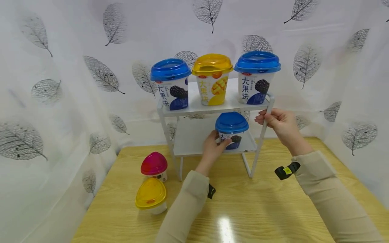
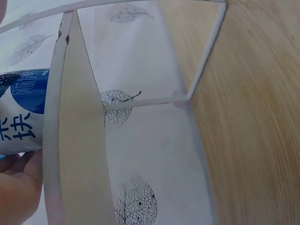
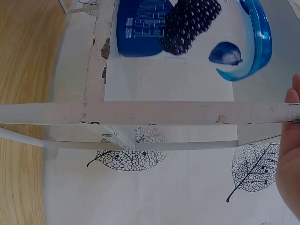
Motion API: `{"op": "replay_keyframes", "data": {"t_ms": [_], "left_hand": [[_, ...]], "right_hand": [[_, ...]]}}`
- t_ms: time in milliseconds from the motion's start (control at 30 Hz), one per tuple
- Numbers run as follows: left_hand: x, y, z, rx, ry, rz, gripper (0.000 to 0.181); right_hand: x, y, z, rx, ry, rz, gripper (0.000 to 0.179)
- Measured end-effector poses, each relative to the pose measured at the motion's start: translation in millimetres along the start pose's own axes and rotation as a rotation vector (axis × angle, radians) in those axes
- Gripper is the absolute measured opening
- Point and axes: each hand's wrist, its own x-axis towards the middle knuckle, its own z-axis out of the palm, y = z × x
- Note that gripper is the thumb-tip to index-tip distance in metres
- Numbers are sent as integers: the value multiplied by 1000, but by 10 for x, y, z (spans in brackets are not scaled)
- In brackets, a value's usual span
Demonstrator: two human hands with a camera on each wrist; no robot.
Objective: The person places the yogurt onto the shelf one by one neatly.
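My left hand holds a blue-lidded yogurt cup with blackberry print, at the front right of the lower shelf of a small white two-tier rack. The left wrist view shows the fingers against the side of this cup. With thumb and fingers, my right hand pinches the rack's front right post, just below the top shelf. In the right wrist view, the post runs to that hand, and the cup lies beyond it.
On the top shelf stand a blue-lidded cup, a yellow-lidded cup and another blue-lidded cup. A pink-lidded cup and a yellow-lidded cup stand on the wooden table, left of the rack. A leaf-print curtain hangs behind.
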Motion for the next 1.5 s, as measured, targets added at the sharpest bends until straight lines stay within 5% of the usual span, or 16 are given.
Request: {"op": "replay_keyframes", "data": {"t_ms": [933, 1500], "left_hand": [[122, 101, 379, -67, -79, 2, 56], [87, 156, 373, -82, -103, -17, 55]], "right_hand": [[-15, 42, 3, -46, 1, -22, 18], [-16, 32, 9, -49, -2, -19, 19]]}}
